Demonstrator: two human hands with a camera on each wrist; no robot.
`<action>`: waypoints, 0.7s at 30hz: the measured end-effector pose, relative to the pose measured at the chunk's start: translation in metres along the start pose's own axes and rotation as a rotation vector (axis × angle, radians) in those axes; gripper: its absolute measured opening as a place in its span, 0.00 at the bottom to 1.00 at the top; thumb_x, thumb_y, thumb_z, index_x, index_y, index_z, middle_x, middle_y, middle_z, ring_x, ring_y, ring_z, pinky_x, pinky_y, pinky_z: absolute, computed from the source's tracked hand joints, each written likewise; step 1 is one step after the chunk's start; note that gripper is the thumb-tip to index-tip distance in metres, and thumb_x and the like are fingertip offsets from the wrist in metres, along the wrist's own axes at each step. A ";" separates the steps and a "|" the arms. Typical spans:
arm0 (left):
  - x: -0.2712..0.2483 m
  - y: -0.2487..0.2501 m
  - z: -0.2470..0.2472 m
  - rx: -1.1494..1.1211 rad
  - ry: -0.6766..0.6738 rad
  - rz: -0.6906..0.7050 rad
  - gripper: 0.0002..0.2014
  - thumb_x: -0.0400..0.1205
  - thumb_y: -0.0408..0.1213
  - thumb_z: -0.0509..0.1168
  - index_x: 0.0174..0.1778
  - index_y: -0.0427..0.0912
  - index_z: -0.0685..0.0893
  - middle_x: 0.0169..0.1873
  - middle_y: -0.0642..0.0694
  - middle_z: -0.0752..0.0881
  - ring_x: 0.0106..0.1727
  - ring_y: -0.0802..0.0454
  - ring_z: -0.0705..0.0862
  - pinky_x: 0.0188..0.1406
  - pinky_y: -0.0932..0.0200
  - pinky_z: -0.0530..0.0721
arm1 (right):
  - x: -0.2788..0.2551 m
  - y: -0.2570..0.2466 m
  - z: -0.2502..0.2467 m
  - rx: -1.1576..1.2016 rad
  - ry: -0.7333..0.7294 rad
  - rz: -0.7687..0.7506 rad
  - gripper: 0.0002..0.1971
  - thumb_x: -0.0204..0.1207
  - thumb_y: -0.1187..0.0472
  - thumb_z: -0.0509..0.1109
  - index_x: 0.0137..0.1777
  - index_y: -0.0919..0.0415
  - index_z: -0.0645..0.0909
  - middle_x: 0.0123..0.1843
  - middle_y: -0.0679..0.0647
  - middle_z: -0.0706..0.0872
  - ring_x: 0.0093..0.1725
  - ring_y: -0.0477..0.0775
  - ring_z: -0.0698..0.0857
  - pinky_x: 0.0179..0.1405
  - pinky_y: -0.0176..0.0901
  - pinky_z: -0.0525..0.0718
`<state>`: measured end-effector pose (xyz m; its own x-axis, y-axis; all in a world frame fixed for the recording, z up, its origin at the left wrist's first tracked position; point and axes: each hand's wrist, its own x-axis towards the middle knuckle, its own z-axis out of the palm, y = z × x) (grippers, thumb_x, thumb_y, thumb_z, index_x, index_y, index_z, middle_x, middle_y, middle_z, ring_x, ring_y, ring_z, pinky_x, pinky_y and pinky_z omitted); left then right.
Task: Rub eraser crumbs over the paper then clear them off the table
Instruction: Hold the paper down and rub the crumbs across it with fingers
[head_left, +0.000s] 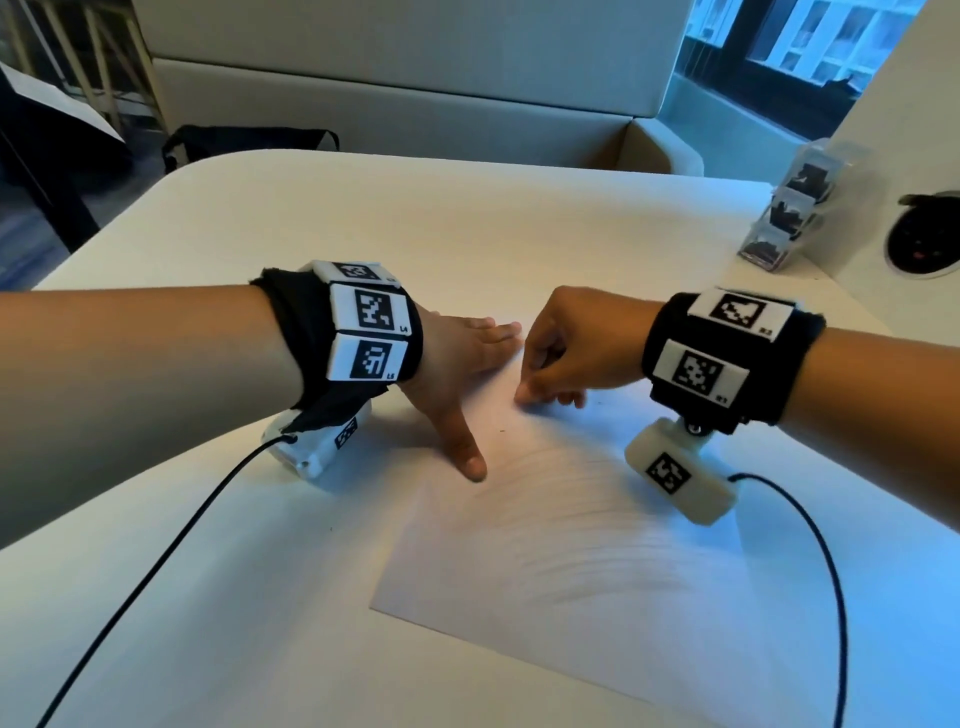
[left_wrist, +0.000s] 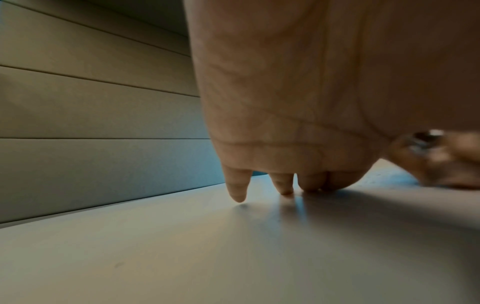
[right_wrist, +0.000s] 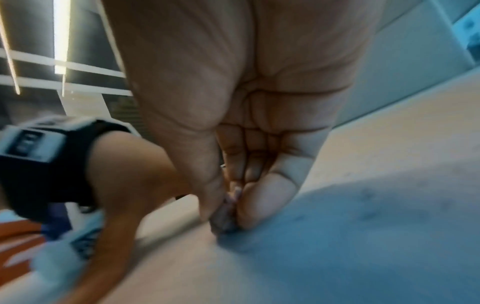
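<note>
A white sheet of paper (head_left: 545, 545) with faint grey pencil streaks lies on the pale table (head_left: 363, 218). My left hand (head_left: 467, 364) lies flat with straight fingers at the paper's far left corner, thumb (head_left: 470, 457) spread onto the sheet. My right hand (head_left: 550, 384) is curled, its thumb and fingers pinching a small grey eraser (right_wrist: 223, 220) whose tip presses on the paper near the far edge. A few dark crumbs (head_left: 501, 430) dot the sheet. In the left wrist view the left fingertips (left_wrist: 237, 195) touch the surface.
A clear plastic holder (head_left: 795, 208) with dark contents stands at the table's right, beside a round black socket (head_left: 924, 239). Black cables (head_left: 156, 556) trail from both wrist cameras across the near table. A cushioned bench (head_left: 389, 93) lies beyond the far edge.
</note>
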<state>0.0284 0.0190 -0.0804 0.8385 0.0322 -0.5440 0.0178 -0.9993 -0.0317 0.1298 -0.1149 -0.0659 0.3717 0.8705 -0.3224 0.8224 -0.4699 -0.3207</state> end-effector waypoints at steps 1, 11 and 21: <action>0.001 -0.001 0.000 0.006 -0.007 -0.008 0.71 0.58 0.76 0.69 0.84 0.49 0.32 0.84 0.55 0.33 0.84 0.57 0.36 0.84 0.48 0.43 | 0.003 0.004 -0.003 -0.021 0.055 0.030 0.10 0.74 0.53 0.78 0.42 0.60 0.92 0.34 0.52 0.93 0.29 0.42 0.90 0.32 0.27 0.81; 0.000 0.001 -0.001 0.003 -0.006 -0.011 0.70 0.59 0.75 0.70 0.84 0.50 0.32 0.84 0.56 0.33 0.84 0.57 0.36 0.84 0.48 0.43 | 0.004 0.007 -0.005 -0.034 0.086 0.049 0.10 0.74 0.53 0.78 0.41 0.60 0.92 0.33 0.51 0.93 0.27 0.41 0.90 0.31 0.27 0.80; -0.001 0.001 -0.001 0.003 -0.022 -0.012 0.71 0.57 0.76 0.69 0.83 0.50 0.31 0.83 0.57 0.33 0.84 0.58 0.36 0.84 0.46 0.45 | 0.001 0.011 -0.006 -0.020 0.097 0.057 0.10 0.74 0.53 0.79 0.41 0.60 0.92 0.33 0.51 0.93 0.30 0.45 0.92 0.36 0.32 0.84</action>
<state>0.0286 0.0183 -0.0791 0.8261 0.0441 -0.5619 0.0259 -0.9989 -0.0403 0.1415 -0.1180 -0.0644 0.4572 0.8531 -0.2515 0.8069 -0.5168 -0.2861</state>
